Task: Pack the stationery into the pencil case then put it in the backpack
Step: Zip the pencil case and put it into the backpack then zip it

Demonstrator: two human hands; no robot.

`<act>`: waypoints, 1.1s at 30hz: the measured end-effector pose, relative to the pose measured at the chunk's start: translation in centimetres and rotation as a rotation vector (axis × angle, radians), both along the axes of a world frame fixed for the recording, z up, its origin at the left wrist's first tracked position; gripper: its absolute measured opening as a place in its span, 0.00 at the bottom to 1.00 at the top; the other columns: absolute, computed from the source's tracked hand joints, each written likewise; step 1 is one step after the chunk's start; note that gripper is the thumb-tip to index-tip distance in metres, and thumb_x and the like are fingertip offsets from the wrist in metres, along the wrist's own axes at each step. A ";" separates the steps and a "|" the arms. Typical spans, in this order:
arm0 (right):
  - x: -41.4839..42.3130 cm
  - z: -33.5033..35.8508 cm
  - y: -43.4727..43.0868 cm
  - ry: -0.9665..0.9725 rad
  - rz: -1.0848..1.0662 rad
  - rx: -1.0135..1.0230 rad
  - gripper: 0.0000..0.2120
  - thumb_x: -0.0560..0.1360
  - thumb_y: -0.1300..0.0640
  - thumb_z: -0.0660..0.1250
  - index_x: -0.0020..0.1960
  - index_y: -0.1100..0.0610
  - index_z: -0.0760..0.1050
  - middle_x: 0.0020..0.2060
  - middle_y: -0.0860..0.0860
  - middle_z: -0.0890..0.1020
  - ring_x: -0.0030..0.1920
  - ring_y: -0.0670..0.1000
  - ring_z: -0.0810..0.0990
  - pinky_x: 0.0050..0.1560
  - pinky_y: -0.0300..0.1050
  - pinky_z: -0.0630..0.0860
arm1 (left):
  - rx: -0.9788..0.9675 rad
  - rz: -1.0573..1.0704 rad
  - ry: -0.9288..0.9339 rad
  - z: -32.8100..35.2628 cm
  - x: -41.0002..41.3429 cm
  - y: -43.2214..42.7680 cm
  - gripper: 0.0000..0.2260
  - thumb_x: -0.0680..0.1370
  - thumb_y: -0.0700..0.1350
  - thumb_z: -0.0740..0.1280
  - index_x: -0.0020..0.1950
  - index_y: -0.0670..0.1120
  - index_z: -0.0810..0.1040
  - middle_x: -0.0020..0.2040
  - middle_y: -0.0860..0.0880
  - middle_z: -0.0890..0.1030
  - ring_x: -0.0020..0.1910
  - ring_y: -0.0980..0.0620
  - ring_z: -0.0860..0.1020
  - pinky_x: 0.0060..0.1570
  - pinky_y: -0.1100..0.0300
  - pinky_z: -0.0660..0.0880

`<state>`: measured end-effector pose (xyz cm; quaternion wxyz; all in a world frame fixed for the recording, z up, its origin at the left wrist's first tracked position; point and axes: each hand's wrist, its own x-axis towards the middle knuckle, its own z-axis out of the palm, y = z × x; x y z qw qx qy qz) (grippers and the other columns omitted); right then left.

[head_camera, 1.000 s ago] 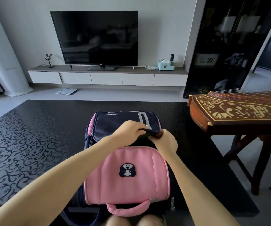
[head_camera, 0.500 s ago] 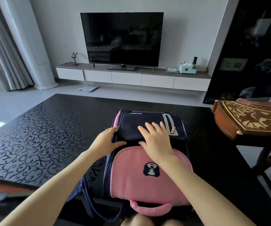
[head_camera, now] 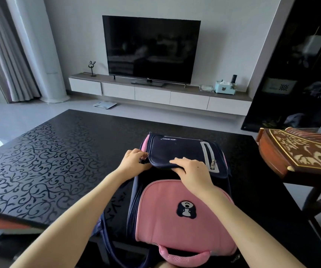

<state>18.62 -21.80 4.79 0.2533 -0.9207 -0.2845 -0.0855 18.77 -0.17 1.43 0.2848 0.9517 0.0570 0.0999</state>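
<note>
A pink and navy backpack (head_camera: 184,225) lies flat on the black table (head_camera: 59,161), its pink handle toward me. My left hand (head_camera: 134,161) is at the left corner of the navy top flap (head_camera: 177,149), fingers curled and pinched at the zipper line there. My right hand (head_camera: 192,171) lies flat on the near edge of the flap with its fingers spread, pressing it down. No pencil case or stationery is in sight.
A carved wooden zither (head_camera: 298,151) on a stand sits close to the table's right side. The patterned tabletop stretches away to the left of the backpack. A TV (head_camera: 151,49) and low cabinet stand by the far wall.
My left hand went from the flap's right side to its left corner and pinched there. My right hand flattened on the flap and slid to its near edge. My view turned left.
</note>
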 end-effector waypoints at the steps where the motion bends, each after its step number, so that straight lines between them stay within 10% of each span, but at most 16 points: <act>1: -0.1 -0.2 0.0 0.006 0.010 -0.005 0.15 0.77 0.55 0.64 0.64 0.49 0.75 0.63 0.51 0.78 0.68 0.53 0.70 0.66 0.47 0.67 | -0.037 0.004 0.054 0.2 0.2 0.5 0.17 0.74 0.46 0.67 0.62 0.47 0.75 0.63 0.46 0.71 0.64 0.44 0.63 0.66 0.56 0.60; 13: -0.1 -0.8 -0.3 0.041 0.052 -0.079 0.19 0.77 0.52 0.62 0.68 0.49 0.69 0.70 0.48 0.70 0.73 0.52 0.62 0.73 0.52 0.55 | 0.357 -0.168 0.143 3.6 -0.3 1.4 0.09 0.76 0.36 0.57 0.40 0.41 0.75 0.41 0.44 0.79 0.43 0.46 0.73 0.46 0.52 0.72; 18: -0.3 -1.5 0.1 0.064 0.011 -0.072 0.18 0.78 0.54 0.62 0.68 0.51 0.70 0.70 0.48 0.70 0.73 0.52 0.61 0.74 0.57 0.53 | 0.347 -0.083 0.236 4.4 -2.6 -1.1 0.08 0.71 0.33 0.59 0.33 0.43 0.66 0.28 0.47 0.64 0.29 0.46 0.64 0.32 0.57 0.62; 23: -0.8 -2.3 1.3 0.056 -0.034 -0.163 0.21 0.78 0.63 0.58 0.70 0.51 0.67 0.72 0.48 0.66 0.75 0.51 0.56 0.73 0.62 0.48 | 0.043 -0.020 0.193 2.8 -6.5 -3.8 0.14 0.77 0.42 0.58 0.32 0.42 0.68 0.26 0.50 0.66 0.28 0.50 0.65 0.29 0.58 0.61; 27: -2.9 -1.4 1.7 -0.168 -0.082 0.001 0.20 0.68 0.65 0.63 0.59 0.55 0.76 0.62 0.54 0.77 0.68 0.57 0.69 0.72 0.66 0.50 | -0.633 0.211 0.289 4.4 -6.3 -4.9 0.14 0.73 0.41 0.60 0.26 0.44 0.68 0.17 0.54 0.63 0.17 0.56 0.59 0.19 0.68 0.56; 33: -5.8 -1.3 5.4 -0.425 -0.289 0.030 0.08 0.63 0.57 0.70 0.29 0.55 0.71 0.30 0.50 0.73 0.33 0.53 0.71 0.42 0.50 0.71 | -0.527 0.088 0.308 5.9 -6.6 -5.9 0.20 0.72 0.41 0.59 0.19 0.48 0.63 0.16 0.54 0.63 0.17 0.55 0.57 0.19 0.67 0.55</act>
